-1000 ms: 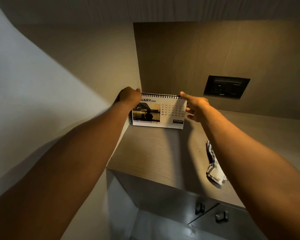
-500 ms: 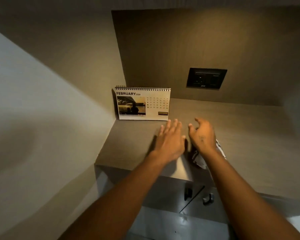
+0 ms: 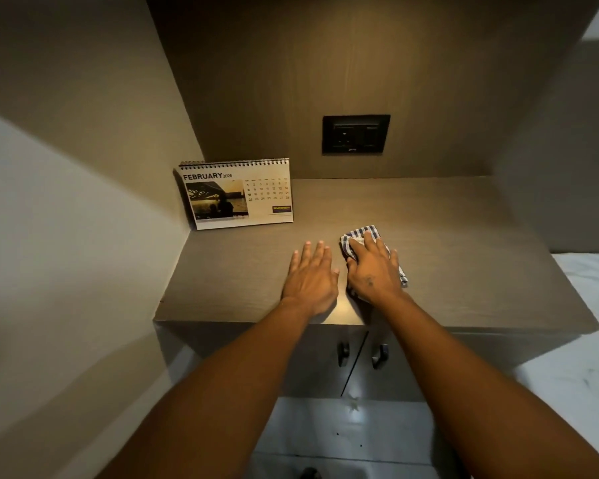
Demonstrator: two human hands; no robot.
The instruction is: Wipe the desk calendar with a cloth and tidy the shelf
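The desk calendar (image 3: 237, 193), open at February, stands upright in the back left corner of the brown wooden shelf (image 3: 464, 264). A checked blue-and-white cloth (image 3: 360, 234) lies near the shelf's middle. My right hand (image 3: 372, 271) rests on top of the cloth with its fingers curled over it, covering most of it. My left hand (image 3: 312, 276) lies flat on the shelf just left of the right hand, fingers spread, holding nothing. Both hands are well in front of the calendar.
A black wall socket (image 3: 356, 134) is set in the back panel above the shelf. Two cabinet doors with dark handles (image 3: 343, 352) hang below the front edge. A pale wall closes the left side; white bedding (image 3: 592, 305) lies to the right.
Both hands let go of the calendar and drew back toward the shelf's front. The right hand has come down onto the cloth, and the left hand has settled flat beside it.
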